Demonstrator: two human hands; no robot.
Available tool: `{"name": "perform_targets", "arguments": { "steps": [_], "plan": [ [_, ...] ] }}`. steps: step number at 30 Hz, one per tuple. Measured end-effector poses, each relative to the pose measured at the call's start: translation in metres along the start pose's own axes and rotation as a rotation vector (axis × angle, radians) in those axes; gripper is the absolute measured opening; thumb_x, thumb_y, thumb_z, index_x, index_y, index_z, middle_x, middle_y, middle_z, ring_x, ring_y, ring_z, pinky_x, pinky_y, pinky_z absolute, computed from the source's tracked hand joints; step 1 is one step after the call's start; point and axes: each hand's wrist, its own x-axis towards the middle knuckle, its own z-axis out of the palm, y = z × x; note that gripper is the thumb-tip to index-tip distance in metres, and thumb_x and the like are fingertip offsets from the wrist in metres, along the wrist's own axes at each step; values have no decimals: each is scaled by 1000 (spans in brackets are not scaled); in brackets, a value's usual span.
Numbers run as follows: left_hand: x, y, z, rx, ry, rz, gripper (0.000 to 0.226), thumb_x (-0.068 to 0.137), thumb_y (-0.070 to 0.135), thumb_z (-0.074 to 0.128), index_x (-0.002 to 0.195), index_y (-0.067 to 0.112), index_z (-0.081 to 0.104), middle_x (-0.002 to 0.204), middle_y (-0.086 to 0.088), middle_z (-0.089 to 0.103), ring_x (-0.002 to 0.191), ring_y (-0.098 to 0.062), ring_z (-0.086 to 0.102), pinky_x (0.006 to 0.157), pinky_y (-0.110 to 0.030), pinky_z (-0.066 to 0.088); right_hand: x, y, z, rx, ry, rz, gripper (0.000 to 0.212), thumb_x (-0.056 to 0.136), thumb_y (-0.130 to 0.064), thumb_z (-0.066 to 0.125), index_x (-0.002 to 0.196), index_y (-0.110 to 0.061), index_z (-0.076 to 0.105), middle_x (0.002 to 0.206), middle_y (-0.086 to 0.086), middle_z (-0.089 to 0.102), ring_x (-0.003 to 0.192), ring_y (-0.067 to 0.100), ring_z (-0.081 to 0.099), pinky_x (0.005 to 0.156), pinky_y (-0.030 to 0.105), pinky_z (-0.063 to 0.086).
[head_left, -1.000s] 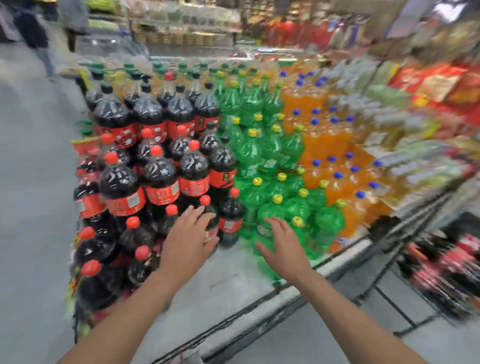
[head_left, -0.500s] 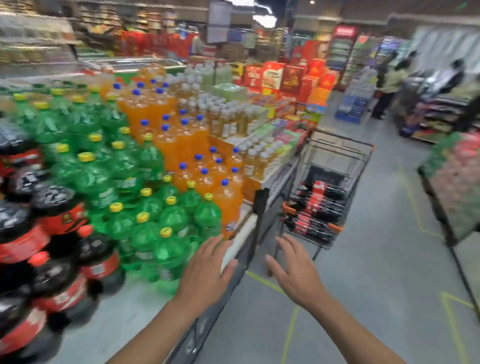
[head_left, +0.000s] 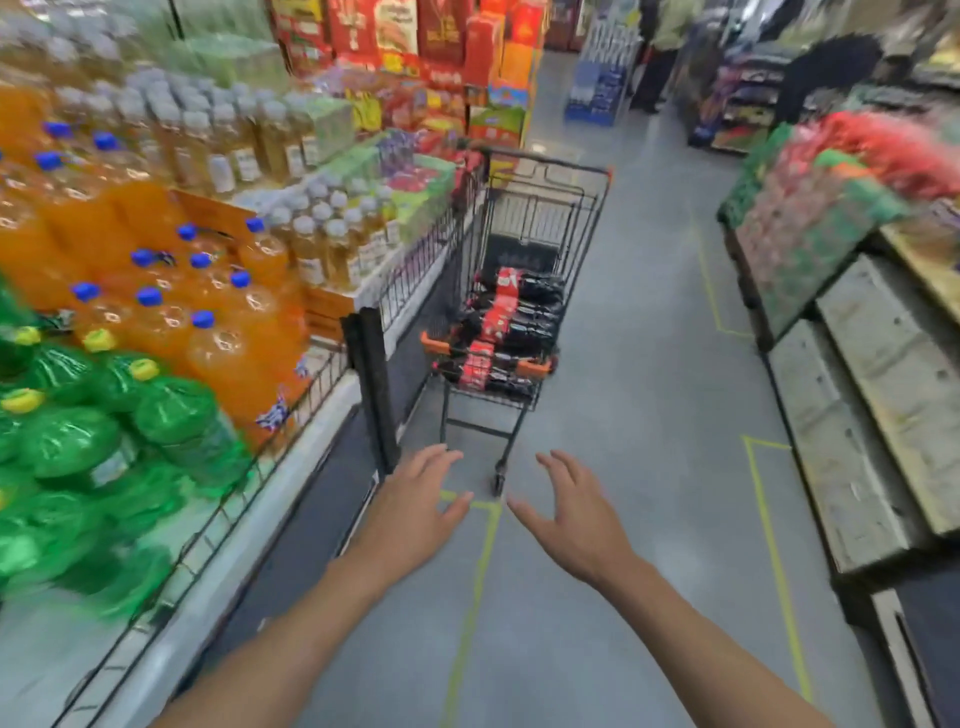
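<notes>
A black wire shopping cart (head_left: 545, 208) stands in the aisle ahead of me, with several dark cola bottles with red labels (head_left: 501, 332) lying in its basket. My left hand (head_left: 415, 512) and my right hand (head_left: 576, 519) are both stretched out over the grey floor, short of the cart. Their fingers are spread and relaxed, and neither hand holds or touches anything.
On my left runs a wire-edged display shelf (head_left: 249, 499) stacked with green soda bottles (head_left: 78, 431), orange soda bottles (head_left: 218, 322) and pale juice bottles (head_left: 311, 244). Wooden produce stands (head_left: 872, 395) line the right. People (head_left: 660, 57) stand far down the aisle. Yellow lines mark the floor.
My view has swung right, from the cola and green bottles on the shelf to the aisle and the cart. Both hands came off the shelf area and now hover over the floor.
</notes>
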Motion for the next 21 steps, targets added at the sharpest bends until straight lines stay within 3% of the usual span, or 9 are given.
{"name": "perform_targets", "arguments": {
  "steps": [8, 21],
  "plan": [
    [81, 13, 36, -25, -84, -12, 52, 101, 44, 59, 149, 28, 47, 160, 9, 37, 147, -15, 37, 116, -33, 36, 64, 54, 2, 41, -43, 38, 72, 95, -64, 54, 154, -25, 37, 162, -3, 32, 151, 16, 26, 122, 39, 26],
    [292, -23, 37, -81, -104, 14, 51, 102, 45, 57, 149, 29, 47, 156, 13, 41, 144, -12, 39, 115, -31, 36, 253, 82, -33, 107, -4, 153, 72, 95, -59, 58, 154, -23, 38, 160, -7, 34, 149, 14, 29, 122, 37, 26]
  ]
}}
